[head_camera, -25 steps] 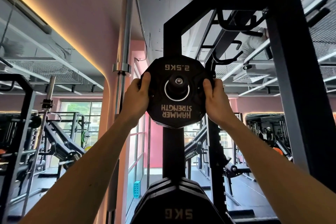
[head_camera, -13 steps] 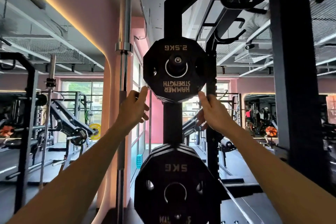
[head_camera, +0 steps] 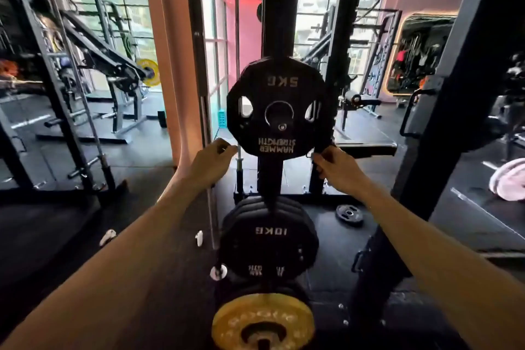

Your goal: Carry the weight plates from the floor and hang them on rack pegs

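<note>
Gym floor (head_camera: 147, 219), dark rubber, machines and racks all round, windows behind. Rack upright (head_camera: 279, 23) dead ahead of me, pegs stacked down it. Counted on the pegs in view: one 5 kg plate (head_camera: 279, 106) at hand height, a 10 kg stack (head_camera: 268, 236) below it (looks like three or four edges, blur stops an exact count), one yellow plate (head_camera: 262, 321) at the bottom; edge of another plate at the very top, cut off. One small black plate (head_camera: 349, 214) lies flat on the floor, right of the upright's base and below my right hand, well apart from both hands. So right hand is the nearer one; hub axis points up, meaning it has to be tipped on edge to go onto a horizontal peg. Pale plates (head_camera: 508, 179) at far right edge, count unclear. My left hand (head_camera: 211, 163) sits just beside the lower left rim of the 5 kg plate, fingers loosely curled, holding nothing. My right hand (head_camera: 338, 166) is at the lower right rim, fingers curled; whether it pinches the rim or the post behind, I cannot tell.
</note>
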The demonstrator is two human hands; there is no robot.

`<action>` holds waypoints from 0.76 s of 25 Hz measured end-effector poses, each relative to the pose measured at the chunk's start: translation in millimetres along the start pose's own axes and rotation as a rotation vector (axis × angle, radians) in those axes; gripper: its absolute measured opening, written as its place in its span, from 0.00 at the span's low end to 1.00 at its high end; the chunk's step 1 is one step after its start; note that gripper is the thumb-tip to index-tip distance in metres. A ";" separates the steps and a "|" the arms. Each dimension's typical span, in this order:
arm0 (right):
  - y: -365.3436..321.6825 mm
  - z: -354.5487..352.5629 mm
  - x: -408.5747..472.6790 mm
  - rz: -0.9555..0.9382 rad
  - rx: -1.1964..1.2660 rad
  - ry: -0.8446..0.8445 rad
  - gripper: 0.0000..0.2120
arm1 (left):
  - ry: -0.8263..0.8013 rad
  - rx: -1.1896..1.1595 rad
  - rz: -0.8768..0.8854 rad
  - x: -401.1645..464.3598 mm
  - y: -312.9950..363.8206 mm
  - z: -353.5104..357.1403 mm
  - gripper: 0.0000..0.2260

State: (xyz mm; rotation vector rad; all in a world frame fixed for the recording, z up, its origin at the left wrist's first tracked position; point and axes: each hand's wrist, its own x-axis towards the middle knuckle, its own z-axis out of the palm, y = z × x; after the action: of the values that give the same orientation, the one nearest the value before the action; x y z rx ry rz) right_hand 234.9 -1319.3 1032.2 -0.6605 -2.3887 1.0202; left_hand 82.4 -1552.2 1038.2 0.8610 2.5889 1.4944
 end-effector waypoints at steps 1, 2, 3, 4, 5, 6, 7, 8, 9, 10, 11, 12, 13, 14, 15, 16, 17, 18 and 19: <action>16.2 13.7 -12.8 0.036 -0.013 -0.043 0.14 | -0.030 0.003 -0.036 -14.2 -16.2 10.8 0.15; 31.9 27.4 -26.1 0.068 -0.030 -0.082 0.15 | -0.062 0.005 -0.067 -29.2 -31.7 21.2 0.13; 47.3 40.9 -39.1 0.098 -0.045 -0.114 0.15 | -0.089 0.025 -0.101 -42.6 -48.6 31.2 0.10; 61.4 53.6 -52.1 0.138 -0.057 -0.144 0.15 | -0.118 0.045 -0.125 -56.0 -64.4 40.1 0.09; 73.5 65.7 -66.4 0.182 -0.050 -0.169 0.15 | -0.151 0.054 -0.167 -69.8 -82.0 48.9 0.09; 84.1 77.0 -81.2 0.221 -0.036 -0.185 0.14 | -0.178 0.054 -0.198 -85.3 -98.2 57.0 0.08; 93.4 86.9 -95.1 0.249 -0.034 -0.199 0.14 | -0.201 0.045 -0.232 -100.7 -112.7 64.1 0.07; 103.8 97.6 -110.4 0.270 -0.047 -0.217 0.13 | -0.227 0.053 -0.269 -118.8 -128.6 72.2 0.07; 115.9 108.5 -125.3 0.294 -0.069 -0.244 0.13 | -0.251 0.075 -0.315 -136.8 -144.1 80.0 0.07; 128.6 119.8 -140.7 0.329 -0.088 -0.278 0.13 | -0.281 0.102 -0.364 -155.6 -158.4 86.8 0.08; 139.5 129.8 -156.9 0.361 -0.096 -0.309 0.13 | -0.316 0.120 -0.415 -174.4 -171.4 93.0 0.10; 152.1 140.2 -172.1 0.397 -0.088 -0.334 0.13 | -0.350 0.131 -0.463 -192.6 -183.0 98.5 0.11; 164.9 150.5 -188.6 0.447 -0.072 -0.360 0.12 | -0.385 0.140 -0.515 -210.7 -194.9 104.1 0.11; 175.9 159.4 -205.5 0.500 -0.059 -0.384 0.11 | -0.417 0.148 -0.561 -227.6 -204.0 108.2 0.11; 183.9 166.1 -223.4 0.543 -0.048 -0.410 0.10 | -0.453 0.153 -0.619 -243.5 -212.7 112.6 0.11; 192.9 173.2 -243.7 0.591 -0.038 -0.438 0.10 | -0.496 0.153 -0.684 -261.5 -222.5 117.8 0.11; 201.8 179.1 -264.6 0.644 -0.035 -0.463 0.10 | -0.541 0.153 -0.755 -280.0 -231.6 123.0 0.11; 210.9 184.8 -287.3 0.705 -0.034 -0.489 0.10 | -0.587 0.156 -0.818 -300.2 -240.8 127.8 0.12; 219.4 189.8 -310.7 0.764 -0.040 -0.525 0.12 | -0.631 0.165 -0.859 -320.0 -250.1 132.4 0.13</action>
State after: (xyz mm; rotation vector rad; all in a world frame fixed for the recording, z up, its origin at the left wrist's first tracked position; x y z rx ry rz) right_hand 422.4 -1468.7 681.1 -1.5568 -2.6326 1.6086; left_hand 280.3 -1696.0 688.0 0.1058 2.1384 0.6398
